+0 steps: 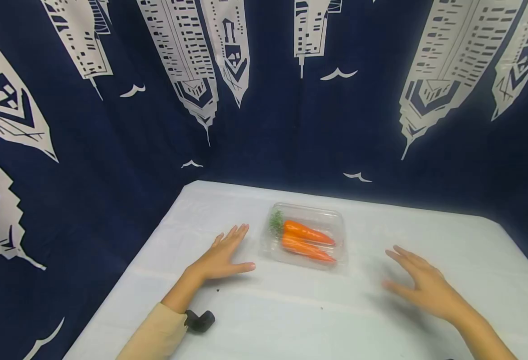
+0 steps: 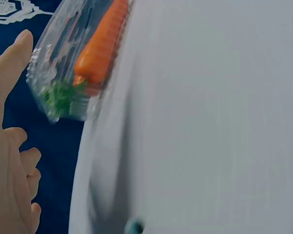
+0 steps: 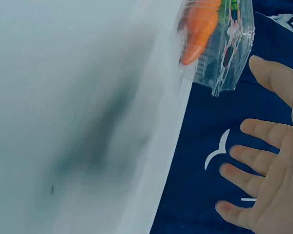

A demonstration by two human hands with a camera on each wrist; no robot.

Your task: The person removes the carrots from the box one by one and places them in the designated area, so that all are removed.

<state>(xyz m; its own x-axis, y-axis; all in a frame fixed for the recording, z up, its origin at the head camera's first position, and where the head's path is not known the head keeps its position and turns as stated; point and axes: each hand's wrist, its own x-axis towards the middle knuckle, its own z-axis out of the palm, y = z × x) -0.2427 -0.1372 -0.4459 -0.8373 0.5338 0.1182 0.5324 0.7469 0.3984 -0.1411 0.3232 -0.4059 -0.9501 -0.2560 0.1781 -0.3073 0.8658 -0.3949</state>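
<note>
A clear plastic clamshell box [image 1: 306, 210] lies on the white table with two orange carrots [image 1: 308, 233] inside, a tuft of green leaves [image 1: 276, 221] at their left end. Left of the box my left hand [image 1: 223, 257] hovers with spread fingers, apart from it and holding nothing. To the box's right, my right hand [image 1: 421, 282] is raised over the table, fingers extended and a bit blurred, also holding nothing. Both wrist views show the box beyond the thumb: near the left hand [image 2: 12, 161] is its leafy end, near the right hand [image 3: 273, 161] the carrot tips.
The white-covered table [image 1: 264, 320] ends at a dark blue cloth [image 1: 282, 135] printed with white buildings and birds. A black device [image 1: 199, 321] sits at my left wrist, beside the beige sleeve [image 1: 155, 332]. Small dark specks dot the tabletop.
</note>
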